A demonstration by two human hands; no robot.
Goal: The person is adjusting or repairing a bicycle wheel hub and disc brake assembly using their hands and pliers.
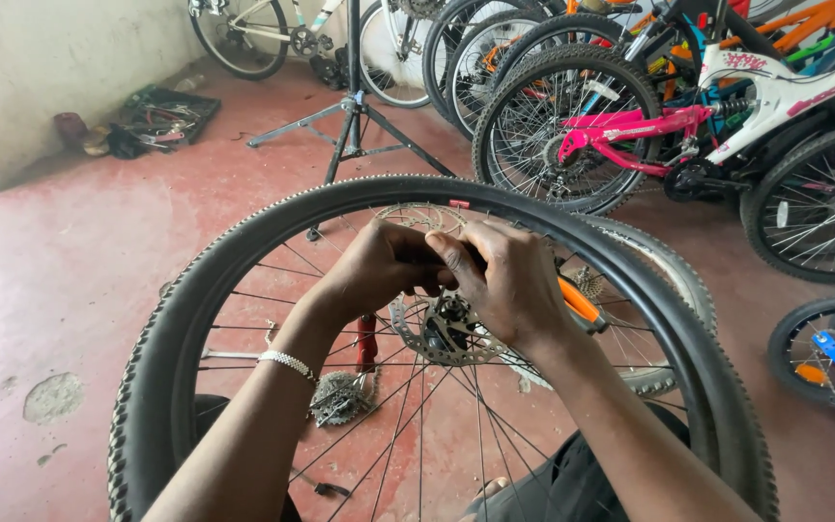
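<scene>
**A:** How are the arms posed?

**B:** Both forearms enter from the lower edge of the view and converge above the hub of a bicycle wheel (pixel 176 329) held upright in front of the person. The left forearm, with a beaded bracelet (pixel 287 362) at the wrist, rises from lower left; the right forearm rises from lower right. Wrists are bent inward so the hands meet knuckle to knuckle.

**B:** The wheel stands over the red floor (pixel 70 280), its knobby tyre arching over the hands and its spokes fanning below them.

**A:** What is each hand doing?

**B:** The left hand (pixel 379 266) is curled, fingers closed towards the right hand; what it pinches is hidden behind the fingers. The right hand (pixel 504 280) is clenched around a tool with an orange handle (pixel 580 302), which juts out to the right past the palm. Both hands sit just above the brake disc (pixel 442 333) at the hub.

**A:** What lies around them?

**B:** A sprocket cluster (pixel 340 396) shows through the spokes below the left wrist, beside a red post (pixel 366 343). A second tyre (pixel 669 280) lies behind the wheel on the right. A repair stand (pixel 352 116) spreads its legs towards the far wall, with a tray of tools (pixel 166 116) near the far left corner of the floor. Parked bicycles (pixel 630 126) crowd the far right edge; a small wheel (pixel 823 358) stands near the right edge. The left part of the floor lies bare.
</scene>
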